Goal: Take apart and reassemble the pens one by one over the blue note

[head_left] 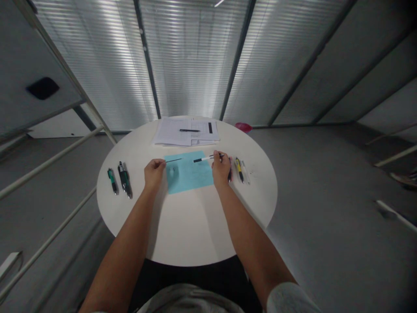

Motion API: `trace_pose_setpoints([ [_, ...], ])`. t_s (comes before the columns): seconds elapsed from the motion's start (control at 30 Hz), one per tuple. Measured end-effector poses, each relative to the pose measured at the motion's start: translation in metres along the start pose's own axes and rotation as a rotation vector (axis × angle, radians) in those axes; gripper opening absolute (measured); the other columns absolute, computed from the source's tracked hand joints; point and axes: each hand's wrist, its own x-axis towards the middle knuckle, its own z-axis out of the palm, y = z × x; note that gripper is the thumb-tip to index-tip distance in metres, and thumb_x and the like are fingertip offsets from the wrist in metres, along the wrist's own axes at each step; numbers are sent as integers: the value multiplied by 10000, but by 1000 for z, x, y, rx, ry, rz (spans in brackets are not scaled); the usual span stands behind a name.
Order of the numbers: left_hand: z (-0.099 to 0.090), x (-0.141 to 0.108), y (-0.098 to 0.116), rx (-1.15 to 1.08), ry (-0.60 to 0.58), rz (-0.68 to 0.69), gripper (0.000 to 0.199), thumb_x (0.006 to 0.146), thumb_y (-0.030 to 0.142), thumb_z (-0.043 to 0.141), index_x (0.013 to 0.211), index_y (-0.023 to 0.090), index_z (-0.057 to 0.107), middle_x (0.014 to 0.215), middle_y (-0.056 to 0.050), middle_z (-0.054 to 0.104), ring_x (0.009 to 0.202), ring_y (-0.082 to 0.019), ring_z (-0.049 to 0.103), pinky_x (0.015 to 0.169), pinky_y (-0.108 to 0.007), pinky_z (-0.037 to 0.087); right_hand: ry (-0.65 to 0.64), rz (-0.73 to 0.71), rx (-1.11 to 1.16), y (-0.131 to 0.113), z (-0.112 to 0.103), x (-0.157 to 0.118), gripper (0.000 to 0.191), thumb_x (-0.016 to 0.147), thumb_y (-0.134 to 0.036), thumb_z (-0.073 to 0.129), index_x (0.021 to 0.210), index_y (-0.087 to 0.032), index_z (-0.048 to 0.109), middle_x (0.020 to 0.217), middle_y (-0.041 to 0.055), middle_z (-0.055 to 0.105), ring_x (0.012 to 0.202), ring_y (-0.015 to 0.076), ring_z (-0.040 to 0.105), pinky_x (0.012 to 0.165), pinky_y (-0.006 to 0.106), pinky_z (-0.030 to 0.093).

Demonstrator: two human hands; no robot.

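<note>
My left hand [153, 174] pinches a thin dark rod that looks like a pen refill [175, 160], its free end pointing right. Across from it, my right hand [221, 169] is closed around a white pen barrel with a black grip [202, 159], which points left. A gap separates the two pieces. Both are above a light blue sheet [190, 179] on the round white table [192, 234]. Close to my right hand are a yellow and black pen [239, 169], a pale slim pen [245, 171] and a reddish pen [230, 170] partly hidden by the hand.
A green pen [112, 181] and a cluster of dark pens [124, 179] lie at the table's left. Printed papers [172, 133] with a black pen [189, 130] on them are at the back. A pink-red object [243, 127] shows past the far edge. Rails [52, 167] stand left.
</note>
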Motion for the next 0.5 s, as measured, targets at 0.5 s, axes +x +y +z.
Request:
trace_pose_setpoints([
  [0.5,5,-3,-3,121,-75,87,82,668,182,736,733,230,723,704,-36,641,643,-157,522,629,-312,420,-10,-384,-272,-18,2,-16,296,949,-460,462,967,-220,634,930,62,583,824,173,540,760,303,447],
])
